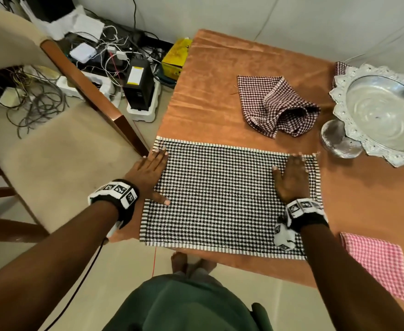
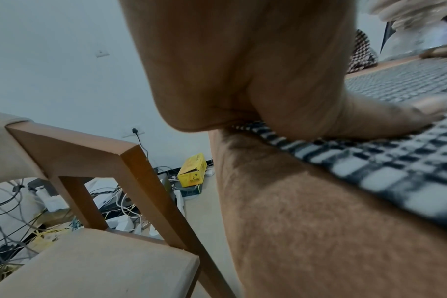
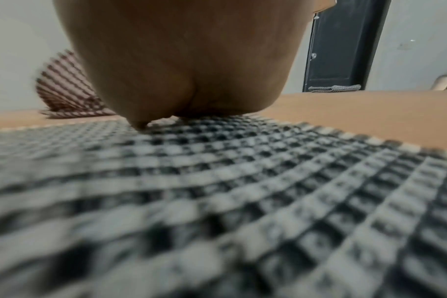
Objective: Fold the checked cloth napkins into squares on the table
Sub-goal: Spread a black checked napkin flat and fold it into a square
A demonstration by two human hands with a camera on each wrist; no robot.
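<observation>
A black-and-white checked napkin (image 1: 220,199) lies flat as a wide rectangle at the table's near edge. My left hand (image 1: 152,174) rests flat on its left edge, fingers straight, thumb on the cloth (image 2: 396,161). My right hand (image 1: 291,174) presses flat on its right part near the far corner, palm down on the weave (image 3: 217,181). A maroon checked napkin (image 1: 277,106) sits crumpled farther back. A pink checked napkin (image 1: 377,263) lies folded as a square at the near right.
The table wears an orange cloth (image 1: 220,75). A silver dish (image 1: 382,113) on a foot stands at the right, over another checked cloth (image 1: 339,68). A beige chair (image 1: 52,151) stands close on the left, with cables and a yellow box (image 1: 175,59) on the floor.
</observation>
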